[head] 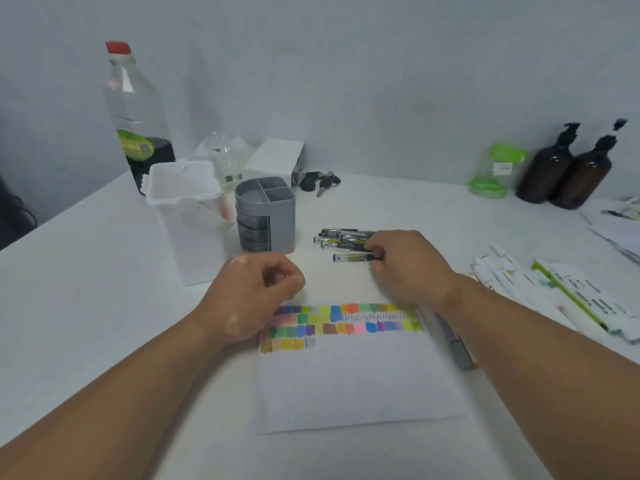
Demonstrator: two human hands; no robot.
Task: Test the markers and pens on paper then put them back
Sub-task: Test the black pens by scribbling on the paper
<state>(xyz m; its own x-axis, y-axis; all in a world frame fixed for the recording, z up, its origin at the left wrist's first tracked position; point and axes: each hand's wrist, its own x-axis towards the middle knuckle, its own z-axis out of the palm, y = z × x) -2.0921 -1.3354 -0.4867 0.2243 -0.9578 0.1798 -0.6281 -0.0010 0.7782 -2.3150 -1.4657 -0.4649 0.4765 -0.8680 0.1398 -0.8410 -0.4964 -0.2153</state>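
Watching from my remote seat, I take the right hand as the working one. Its thumb and fingertips are curled onto the dark right end of a single pen, pinching it while the barrel seems to rest on the table. The left hand hovers over the top left corner of the paper, fingers loosely curled, holding nothing I can see. The pen's long axis runs from 9 to 3 o'clock, its free end pointing to 9, and the pile of pens lies just beyond it at 12, roughly parallel. The next move turns on this: the paper's blank part sits at 6 o'clock from the gripped pen, so I judge a short pull back and a turn of the barrel would bring it to writing (which end holds the tip I cannot tell). The grey organiser stands at 10 o'clock from the right hand and nearly 12 from the left, which is nearer to it. The white markers lie at 3 o'clock.
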